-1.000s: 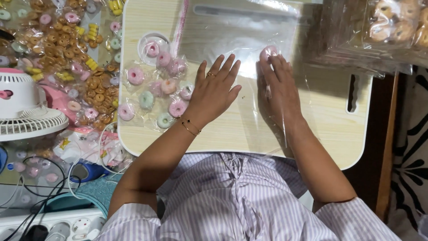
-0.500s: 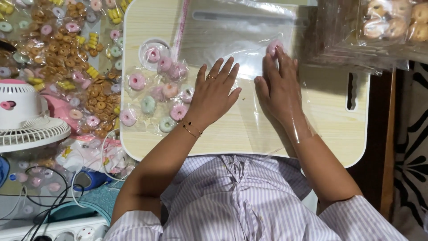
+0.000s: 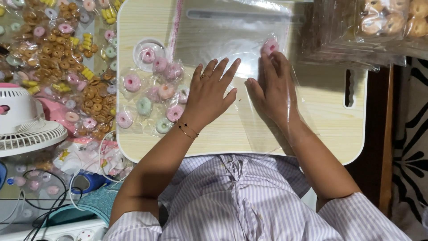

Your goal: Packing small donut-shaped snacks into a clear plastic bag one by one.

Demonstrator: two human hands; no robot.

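A pale wooden lap table (image 3: 312, 134) fills the middle of the frame, with a white fan (image 3: 24, 120) at the left edge. A clear plastic bag (image 3: 232, 40) lies flat across the table's centre. The left hand (image 3: 209, 93) rests on top of it, palm down, fingers spread and gripping nothing. The right hand (image 3: 272, 89) is inside the bag, fingers extended, their tips touching a pink ring-shaped sweet (image 3: 269, 46) just above them. Wrapped pastel ring sweets (image 3: 149, 98) lie clustered left of the left hand.
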